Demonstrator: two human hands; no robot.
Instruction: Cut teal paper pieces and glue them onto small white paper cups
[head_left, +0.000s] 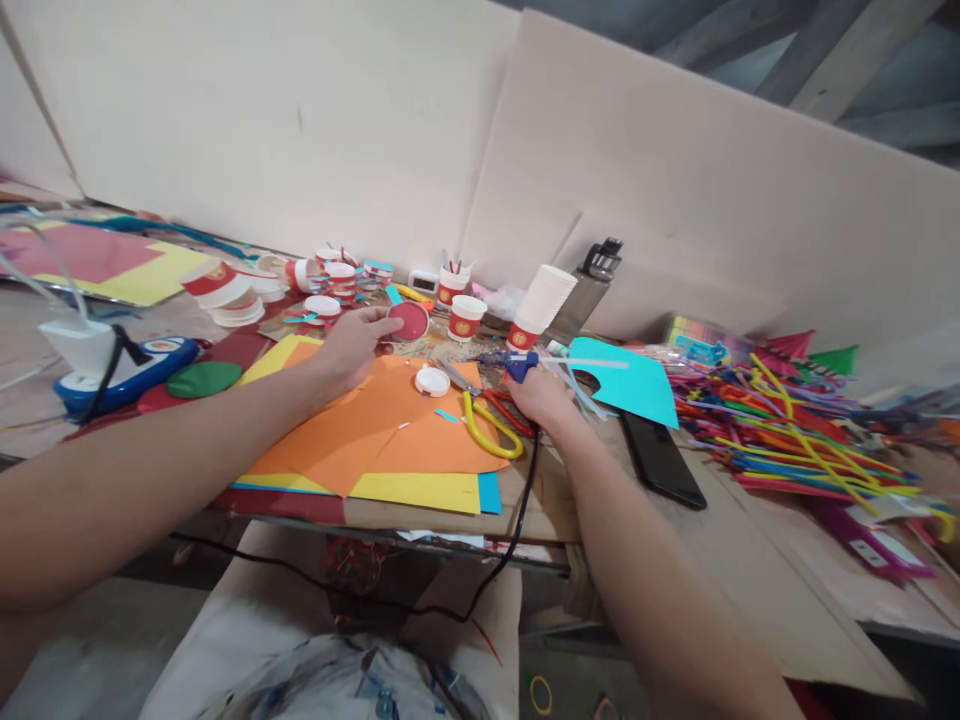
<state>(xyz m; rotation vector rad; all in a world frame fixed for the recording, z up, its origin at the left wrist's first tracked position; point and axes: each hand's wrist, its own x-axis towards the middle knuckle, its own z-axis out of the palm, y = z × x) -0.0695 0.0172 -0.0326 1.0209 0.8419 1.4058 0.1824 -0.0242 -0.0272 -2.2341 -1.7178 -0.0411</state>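
Note:
My left hand (351, 345) is closed on a short paper-cup piece (409, 322) with a round red face and a pale rim, held above the table. In my right hand (546, 397) is a blue glue gun (519, 366), its nozzle end pointing left toward the cup piece. A white glue stick (589, 362) sticks out of the gun's back, and a black cord (529, 480) hangs from it. Just below lie yellow-handled scissors (491, 432) and a small white cup piece (432, 380) on orange paper (337, 415).
Paper cups (466, 318), a cup stack (541, 305) and a dark bottle (589, 290) stand along the back. On the left is a blue-and-white power strip (127, 375). Rightward lie turquoise paper (630, 380), a black phone (660, 460) and many colourful pipe cleaners (795, 430).

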